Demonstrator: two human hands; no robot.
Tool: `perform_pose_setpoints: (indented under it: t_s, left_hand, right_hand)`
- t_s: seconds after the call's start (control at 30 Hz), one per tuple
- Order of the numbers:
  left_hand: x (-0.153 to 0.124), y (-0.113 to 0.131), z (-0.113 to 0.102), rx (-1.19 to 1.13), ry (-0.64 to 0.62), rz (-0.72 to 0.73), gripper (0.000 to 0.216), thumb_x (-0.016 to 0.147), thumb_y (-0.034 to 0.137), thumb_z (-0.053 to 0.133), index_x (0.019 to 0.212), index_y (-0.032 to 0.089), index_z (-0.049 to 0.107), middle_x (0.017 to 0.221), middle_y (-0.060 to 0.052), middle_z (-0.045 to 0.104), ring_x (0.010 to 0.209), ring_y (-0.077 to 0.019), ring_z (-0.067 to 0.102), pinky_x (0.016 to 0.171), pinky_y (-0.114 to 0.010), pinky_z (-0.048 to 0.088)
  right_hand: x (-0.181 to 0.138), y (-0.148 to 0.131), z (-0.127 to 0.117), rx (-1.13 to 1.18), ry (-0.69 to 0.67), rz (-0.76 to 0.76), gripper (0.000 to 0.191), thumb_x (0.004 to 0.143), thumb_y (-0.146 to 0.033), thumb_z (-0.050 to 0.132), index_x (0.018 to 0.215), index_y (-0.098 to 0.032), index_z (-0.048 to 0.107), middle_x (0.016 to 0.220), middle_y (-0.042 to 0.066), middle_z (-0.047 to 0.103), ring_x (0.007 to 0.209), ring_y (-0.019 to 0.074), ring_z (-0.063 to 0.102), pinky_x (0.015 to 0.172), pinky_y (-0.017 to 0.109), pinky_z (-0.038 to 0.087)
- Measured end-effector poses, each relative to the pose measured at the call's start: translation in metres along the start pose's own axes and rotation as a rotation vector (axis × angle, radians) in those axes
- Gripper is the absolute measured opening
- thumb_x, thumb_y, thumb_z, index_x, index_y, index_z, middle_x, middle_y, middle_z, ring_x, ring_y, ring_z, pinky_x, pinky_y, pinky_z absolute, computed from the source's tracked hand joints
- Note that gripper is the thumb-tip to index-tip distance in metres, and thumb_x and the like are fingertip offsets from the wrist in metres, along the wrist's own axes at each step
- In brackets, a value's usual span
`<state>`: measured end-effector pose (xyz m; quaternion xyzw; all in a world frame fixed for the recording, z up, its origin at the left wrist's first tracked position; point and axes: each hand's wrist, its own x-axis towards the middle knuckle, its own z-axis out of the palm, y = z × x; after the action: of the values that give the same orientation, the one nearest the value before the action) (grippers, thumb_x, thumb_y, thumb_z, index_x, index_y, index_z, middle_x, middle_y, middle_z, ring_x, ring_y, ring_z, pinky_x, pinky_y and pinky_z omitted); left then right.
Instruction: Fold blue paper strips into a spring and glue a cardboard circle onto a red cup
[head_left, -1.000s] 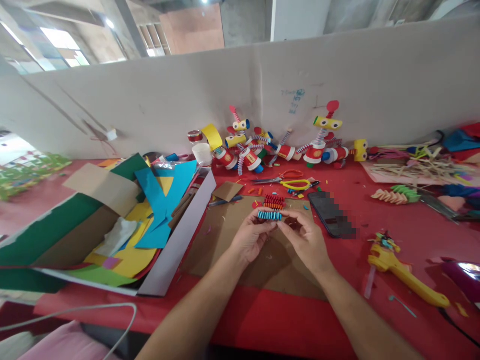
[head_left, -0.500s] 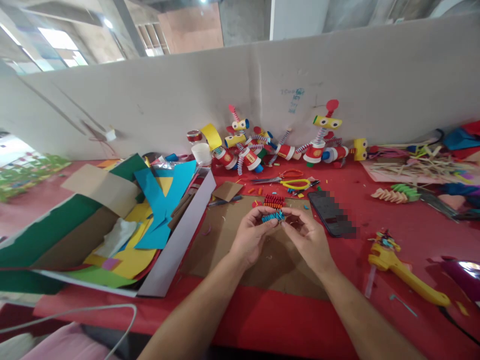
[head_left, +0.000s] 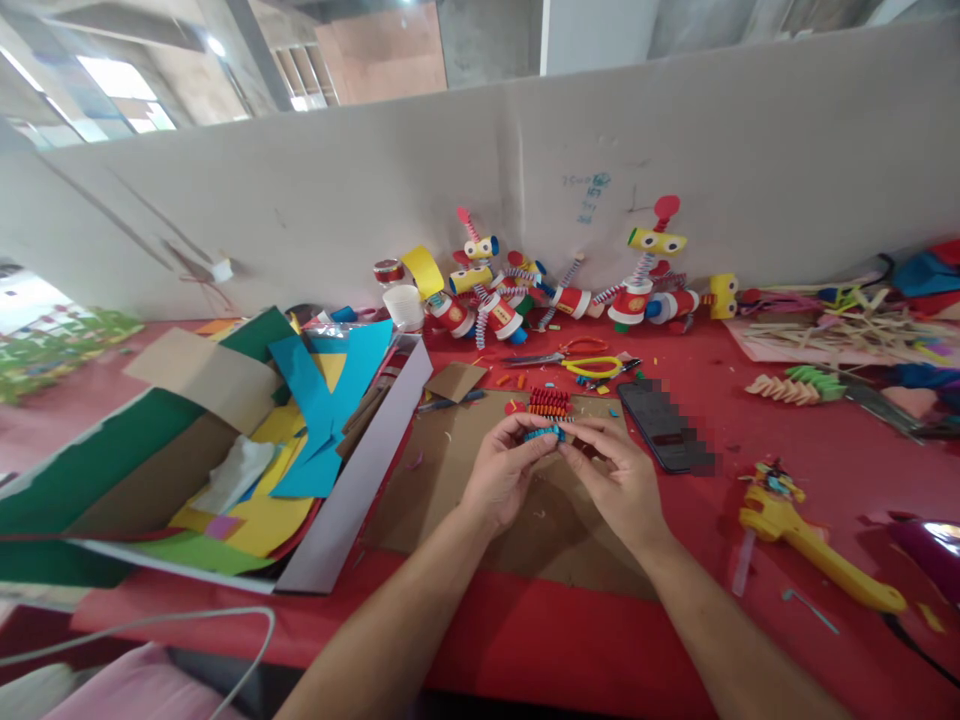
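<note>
Between my two hands is a small blue folded paper spring [head_left: 541, 433], held over a brown cardboard sheet [head_left: 420, 500]. My left hand [head_left: 501, 465] is closed, pinching the spring from the left with thumb and forefinger. From the right, the bent fingers and thumb of my right hand [head_left: 613, 475] close on the spring's other end, and the fingertips partly cover it. Just behind the hands lie pleated red and orange paper springs [head_left: 550, 398], with a red paper disc [head_left: 514, 408] at their left.
A box of coloured paper [head_left: 352, 480] stands at left. Scissors [head_left: 592, 365] lie behind the cardboard, and a phone [head_left: 664, 425] rests to its right. A yellow glue gun [head_left: 817, 550] is farther right. Several paper-cup figures [head_left: 630, 303] line the grey partition [head_left: 337, 200].
The fingers of both hands have closed in slightly around the blue paper spring, and less of it shows. Nothing else has moved noticeably.
</note>
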<state>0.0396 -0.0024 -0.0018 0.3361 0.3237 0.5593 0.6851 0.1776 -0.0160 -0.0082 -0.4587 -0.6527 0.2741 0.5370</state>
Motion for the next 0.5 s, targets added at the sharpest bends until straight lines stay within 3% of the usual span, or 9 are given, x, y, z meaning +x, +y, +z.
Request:
perform_pose_setpoints:
  t_s: [0.33,0.5]
  left_hand:
    - [-0.0024,0.0015,0.0042,0.035,0.033,0.067,0.019,0.065,0.012,0.07,0.082,0.016,0.064,0.085,-0.002,0.065,0.08,-0.0103,0.058,0.077,-0.022,0.042]
    - [-0.0039,0.0007,0.006,0.133,0.035,0.119,0.023,0.064,0.013,0.071,0.085,0.017,0.064,0.083,-0.002,0.064,0.076,-0.0107,0.057,0.073,-0.023,0.042]
  right_hand:
    - [-0.0008,-0.0024,0.0033,0.039,0.053,0.027,0.017,0.084,-0.025,0.057,0.098,-0.025,0.068,0.1,0.005,0.061,0.094,0.0181,0.059,0.081,0.032,0.048]
    - [-0.0041,0.0007,0.0047,0.133,0.055,0.145,0.017,0.081,-0.029,0.061,0.096,-0.023,0.067,0.097,0.005,0.067,0.09,0.0193,0.062,0.08,0.033,0.05]
